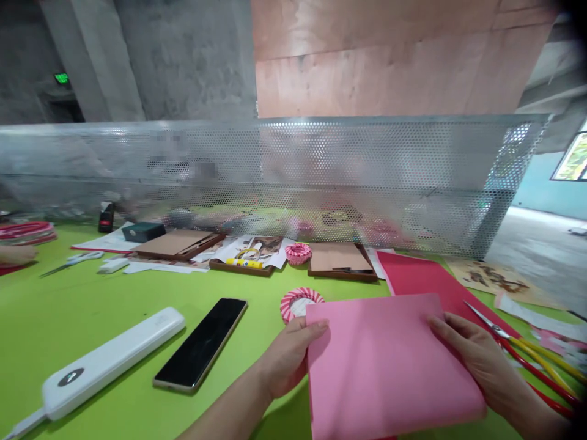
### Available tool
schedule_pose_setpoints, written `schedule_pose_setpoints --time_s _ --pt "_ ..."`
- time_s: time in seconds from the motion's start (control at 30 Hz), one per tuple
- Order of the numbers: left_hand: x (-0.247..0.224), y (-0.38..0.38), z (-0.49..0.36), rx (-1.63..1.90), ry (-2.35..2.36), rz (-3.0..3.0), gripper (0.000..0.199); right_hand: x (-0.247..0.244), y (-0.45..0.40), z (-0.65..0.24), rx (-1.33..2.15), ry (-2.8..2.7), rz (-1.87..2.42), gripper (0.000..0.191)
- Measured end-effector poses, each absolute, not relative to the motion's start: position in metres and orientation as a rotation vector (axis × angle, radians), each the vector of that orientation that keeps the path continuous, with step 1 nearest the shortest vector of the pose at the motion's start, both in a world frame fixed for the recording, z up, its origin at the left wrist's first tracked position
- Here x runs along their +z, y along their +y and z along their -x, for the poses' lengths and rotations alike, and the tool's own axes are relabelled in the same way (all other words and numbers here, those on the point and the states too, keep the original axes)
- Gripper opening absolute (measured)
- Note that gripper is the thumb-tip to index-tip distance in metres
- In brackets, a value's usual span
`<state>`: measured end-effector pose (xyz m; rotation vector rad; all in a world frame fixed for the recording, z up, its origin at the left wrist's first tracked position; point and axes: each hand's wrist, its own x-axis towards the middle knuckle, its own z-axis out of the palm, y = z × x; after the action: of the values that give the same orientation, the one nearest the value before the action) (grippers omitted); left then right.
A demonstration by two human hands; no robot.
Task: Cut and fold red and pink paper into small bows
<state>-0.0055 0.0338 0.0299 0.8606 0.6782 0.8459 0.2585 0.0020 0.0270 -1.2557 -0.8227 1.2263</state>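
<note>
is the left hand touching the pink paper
Touching: the head view shows the left hand gripping the pink paper, its thumb lying over the left edge.

The one view looks from head height, forward and down over the bright green flat tabletop (pixel 137 290), with the bare left hand (pixel 291 354) and bare right hand (pixel 477 348) close below, facing the silvery perforated metal screen (pixel 403 153) nearly square-on.

The pink sheet (pixel 380 373) is smooth matt paper, the perforated partition (pixel 403 156) shiny metal.
</note>
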Motion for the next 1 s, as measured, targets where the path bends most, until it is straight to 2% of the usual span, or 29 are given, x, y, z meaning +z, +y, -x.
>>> schedule_pose_setpoints --time_s 0.47,0.7,0.8,1.0 --pt "0.031 0.035 0.005 0.835 0.755 -0.948 0.021 0.023 0.003 -0.254 1.025 -0.940 1.228 0.025" --pt "0.040 0.032 0.007 0.844 0.837 -1.214 0.025 0.031 0.003 -0.254 1.048 -0.970 1.109 0.060" --pt "0.043 0.030 0.009 0.848 0.857 -1.316 0.029 0.028 0.002 -0.257 1.071 -1.035 1.069 0.055" --pt "0.046 0.029 0.012 0.840 0.893 -1.390 0.033 0.027 -0.001 -0.261 1.204 -1.060 1.052 0.023"
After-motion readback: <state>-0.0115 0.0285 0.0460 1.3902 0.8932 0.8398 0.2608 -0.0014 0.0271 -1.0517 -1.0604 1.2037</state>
